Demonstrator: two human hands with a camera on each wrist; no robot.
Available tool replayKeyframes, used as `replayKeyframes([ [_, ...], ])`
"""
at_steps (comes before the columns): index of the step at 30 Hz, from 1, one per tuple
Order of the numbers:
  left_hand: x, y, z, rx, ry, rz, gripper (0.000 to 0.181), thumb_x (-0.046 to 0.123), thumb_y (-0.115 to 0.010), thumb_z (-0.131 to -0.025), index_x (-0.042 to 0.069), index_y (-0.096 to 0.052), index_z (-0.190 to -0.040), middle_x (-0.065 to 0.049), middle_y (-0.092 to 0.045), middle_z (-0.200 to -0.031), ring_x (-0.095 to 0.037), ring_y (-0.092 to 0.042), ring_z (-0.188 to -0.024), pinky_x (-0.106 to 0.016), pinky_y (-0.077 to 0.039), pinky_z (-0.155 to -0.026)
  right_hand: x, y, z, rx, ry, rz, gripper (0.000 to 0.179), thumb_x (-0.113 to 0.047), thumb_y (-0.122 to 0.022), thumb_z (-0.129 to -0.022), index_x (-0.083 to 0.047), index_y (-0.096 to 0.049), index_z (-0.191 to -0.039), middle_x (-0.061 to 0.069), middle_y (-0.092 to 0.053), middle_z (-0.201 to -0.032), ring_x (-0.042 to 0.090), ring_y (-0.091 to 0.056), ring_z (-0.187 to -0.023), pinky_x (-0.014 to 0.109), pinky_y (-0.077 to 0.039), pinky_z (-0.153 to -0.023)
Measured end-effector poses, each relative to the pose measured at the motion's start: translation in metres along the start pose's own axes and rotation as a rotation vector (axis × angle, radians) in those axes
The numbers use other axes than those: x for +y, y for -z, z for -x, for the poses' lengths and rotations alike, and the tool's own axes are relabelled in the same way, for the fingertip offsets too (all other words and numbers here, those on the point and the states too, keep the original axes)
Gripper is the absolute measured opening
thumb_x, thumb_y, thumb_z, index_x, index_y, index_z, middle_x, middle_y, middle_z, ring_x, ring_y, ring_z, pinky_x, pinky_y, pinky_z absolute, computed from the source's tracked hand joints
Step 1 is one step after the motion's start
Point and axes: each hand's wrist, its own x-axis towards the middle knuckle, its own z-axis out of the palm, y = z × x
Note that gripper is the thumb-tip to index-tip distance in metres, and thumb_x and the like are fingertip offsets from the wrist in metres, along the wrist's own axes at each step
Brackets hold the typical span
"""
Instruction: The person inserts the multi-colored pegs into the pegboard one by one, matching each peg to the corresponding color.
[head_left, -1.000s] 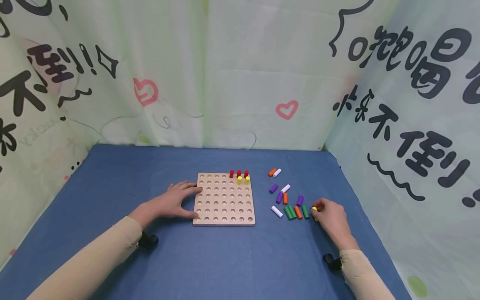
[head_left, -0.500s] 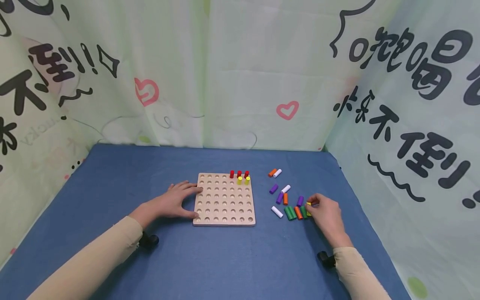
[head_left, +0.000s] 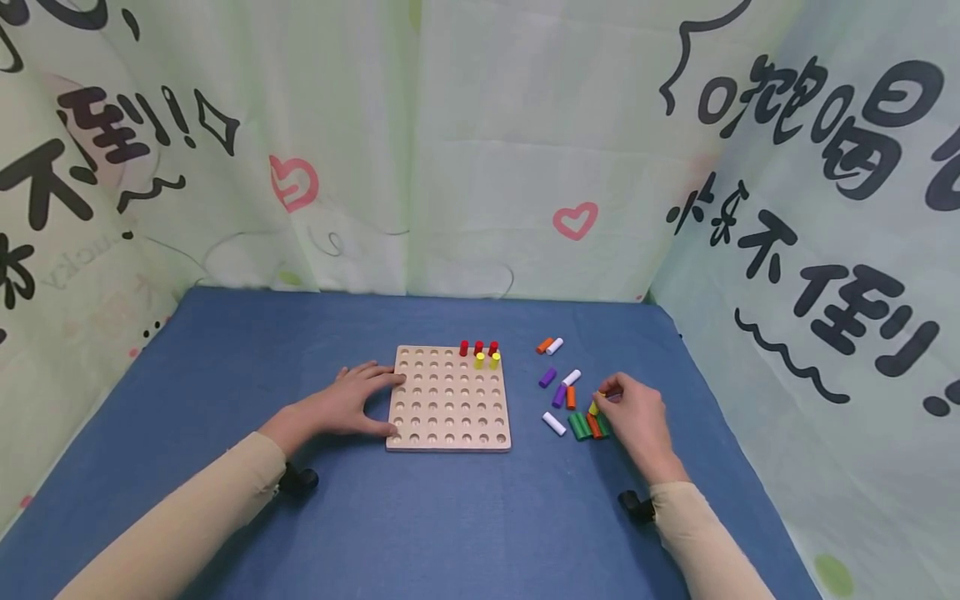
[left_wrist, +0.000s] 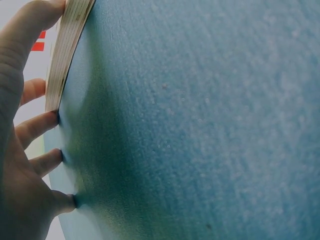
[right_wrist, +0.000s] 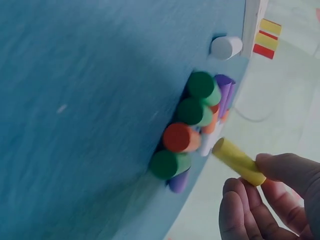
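Observation:
My right hand (head_left: pixel 637 425) pinches a yellow peg (right_wrist: pixel 239 161) between thumb and fingers, lifted over the loose pegs. In the right wrist view the peg slants away from the thumb, its free end pointing at the green pegs (right_wrist: pixel 167 164) and orange peg (right_wrist: pixel 179 137). My left hand (head_left: pixel 347 404) rests with spread fingers against the left edge of a square wooden pegboard (head_left: pixel 441 398); the left wrist view shows fingertips along the side of the board (left_wrist: pixel 70 47). Red pegs (head_left: pixel 478 347) stand in its back row at the right, with two yellow pegs (head_left: pixel 479 361) before them.
Loose purple (head_left: pixel 547 377), white (head_left: pixel 554 423), orange and green pegs lie right of the board on a blue cloth (head_left: pixel 465 525). One orange peg (head_left: pixel 544 344) lies farther back beside a white one. Printed curtains (head_left: pixel 487 150) enclose the table's back and sides.
My right hand has carried the yellow peg up and leftward, from right of the loose pegs to above them. The left hand and board have stayed put.

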Motion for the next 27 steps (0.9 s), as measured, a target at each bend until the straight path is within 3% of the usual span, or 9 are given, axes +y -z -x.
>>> replayKeyframes([
  [8, -0.001, -0.001, 0.000, 0.015, -0.007, -0.004, 0.090, 0.063, -0.077, -0.084, 0.018, -0.047, -0.156, -0.018, -0.040, -0.163, -0.048, -0.027, -0.153, -0.080, -0.015, -0.115, -0.017, -0.007, -0.003, 0.032, 0.029, -0.021, 0.013, -0.020, -0.074, -0.096, -0.008, -0.069, -0.097, 0.013, -0.072, -0.095, 0.025, -0.064, -0.082, 0.031, -0.052, -0.065],
  [16, -0.001, -0.001, 0.001, 0.014, -0.012, -0.011, 0.089, 0.063, -0.076, -0.085, 0.019, -0.046, -0.157, -0.019, -0.039, -0.163, -0.049, -0.027, -0.153, -0.080, -0.015, -0.115, -0.037, -0.017, -0.006, 0.042, 0.037, -0.043, 0.015, -0.024, -0.074, -0.097, -0.010, -0.070, -0.097, 0.011, -0.073, -0.096, 0.026, -0.066, -0.086, 0.036, -0.057, -0.070],
  [27, 0.000, 0.000, 0.002, 0.007, 0.001, -0.004, 0.089, 0.062, -0.077, -0.085, 0.018, -0.046, -0.157, -0.018, -0.038, -0.163, -0.048, -0.026, -0.154, -0.079, -0.014, -0.116, -0.070, -0.031, -0.009, 0.052, 0.080, -0.090, 0.014, -0.022, -0.076, -0.096, -0.010, -0.070, -0.096, 0.010, -0.074, -0.092, 0.018, -0.066, -0.070, 0.030, -0.054, -0.060],
])
